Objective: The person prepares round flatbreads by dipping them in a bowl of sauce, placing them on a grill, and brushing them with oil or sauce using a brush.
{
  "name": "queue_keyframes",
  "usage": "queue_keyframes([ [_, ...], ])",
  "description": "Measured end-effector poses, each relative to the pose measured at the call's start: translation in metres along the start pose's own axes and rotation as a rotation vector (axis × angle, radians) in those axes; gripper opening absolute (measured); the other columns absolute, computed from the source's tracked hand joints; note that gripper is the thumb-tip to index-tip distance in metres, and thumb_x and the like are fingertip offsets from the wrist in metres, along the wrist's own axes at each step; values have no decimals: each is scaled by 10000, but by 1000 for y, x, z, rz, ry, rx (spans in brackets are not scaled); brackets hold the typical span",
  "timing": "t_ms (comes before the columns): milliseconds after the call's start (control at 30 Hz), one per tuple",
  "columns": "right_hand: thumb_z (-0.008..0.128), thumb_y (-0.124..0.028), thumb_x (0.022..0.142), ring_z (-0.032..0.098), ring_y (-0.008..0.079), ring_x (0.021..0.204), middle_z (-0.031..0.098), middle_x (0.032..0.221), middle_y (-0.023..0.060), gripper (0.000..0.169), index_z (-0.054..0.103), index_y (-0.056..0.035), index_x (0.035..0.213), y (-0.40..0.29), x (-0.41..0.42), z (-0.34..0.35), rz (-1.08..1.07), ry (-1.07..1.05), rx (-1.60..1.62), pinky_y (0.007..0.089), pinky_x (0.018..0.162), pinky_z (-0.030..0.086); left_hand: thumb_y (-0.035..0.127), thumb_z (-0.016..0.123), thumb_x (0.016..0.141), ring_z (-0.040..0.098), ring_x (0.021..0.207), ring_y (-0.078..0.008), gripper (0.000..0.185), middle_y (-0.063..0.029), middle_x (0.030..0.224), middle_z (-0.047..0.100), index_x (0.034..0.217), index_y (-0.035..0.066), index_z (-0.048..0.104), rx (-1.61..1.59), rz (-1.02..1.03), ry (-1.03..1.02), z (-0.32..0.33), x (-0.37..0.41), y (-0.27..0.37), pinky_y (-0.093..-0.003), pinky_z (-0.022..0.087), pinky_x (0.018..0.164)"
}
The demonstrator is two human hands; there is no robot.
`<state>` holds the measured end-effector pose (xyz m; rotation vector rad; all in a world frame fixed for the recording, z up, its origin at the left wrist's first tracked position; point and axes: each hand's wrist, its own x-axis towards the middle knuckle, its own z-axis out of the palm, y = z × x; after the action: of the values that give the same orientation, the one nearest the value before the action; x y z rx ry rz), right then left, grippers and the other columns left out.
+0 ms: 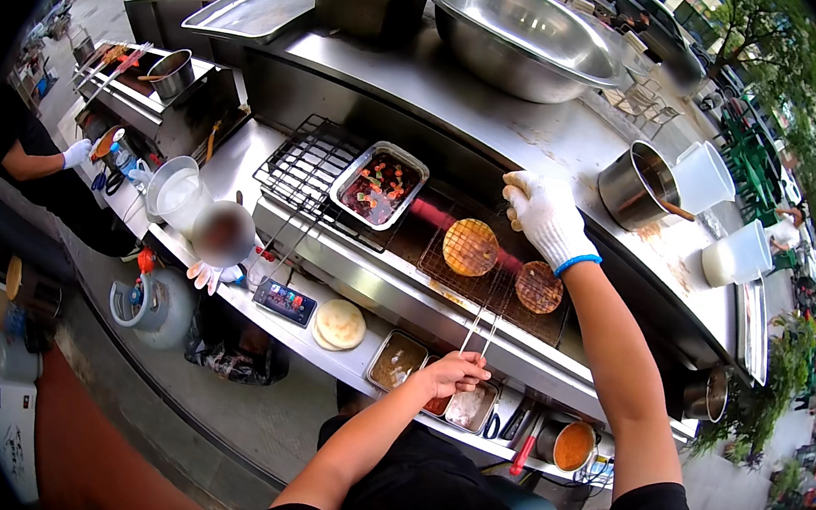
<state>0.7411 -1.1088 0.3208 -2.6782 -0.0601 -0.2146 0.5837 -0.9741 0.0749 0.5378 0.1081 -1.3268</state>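
Observation:
My bare left hand (pixel 451 375) grips the long wire handles (pixel 480 333) of a hinged wire grill basket (pixel 437 262). The basket lies flat over the grill, with two round flatbreads in it: a yellow-orange one (pixel 471 247) and a smaller, browner one (pixel 539 287). Above and beyond them is my right hand (pixel 545 214) in a white knit glove with a blue cuff, its fingers curled together. I see nothing between those fingers, though their undersides are partly hidden. Left of the breads, a foil tray (pixel 380 185) of dark liquid with chopped red and green pieces rests on a black grate (pixel 311 161).
Pale flatbreads (pixel 340 324), a phone (pixel 284 301), seasoning trays (pixel 398 360) and a pot of orange powder (pixel 573 446) line the front shelf. A steel basin (pixel 527 38) and a steel pot (pixel 639 185) stand on the upper counter. A co-worker's gloved hand (pixel 77 153) is at left.

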Motion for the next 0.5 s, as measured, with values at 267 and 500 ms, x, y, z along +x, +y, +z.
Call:
queue_keyframes([
  [267,585,-69,920,628,122,588,674,783,90,229,660,11,1121,22,-42,-78,214,228,516,257,572,534,-41,639,863,298,458,-23,300,72,620,374,751,130,418,167,83,85,19,-18,16,-215,225,418],
  [500,563,-46,935,634,129,669,659,899,119,318,559,101,1216,101,-129,-212,314,525,714,226,583,543,11,628,896,271,440,-13,324,87,596,348,710,138,395,368,177,166,80,-117,33,-219,192,401],
])
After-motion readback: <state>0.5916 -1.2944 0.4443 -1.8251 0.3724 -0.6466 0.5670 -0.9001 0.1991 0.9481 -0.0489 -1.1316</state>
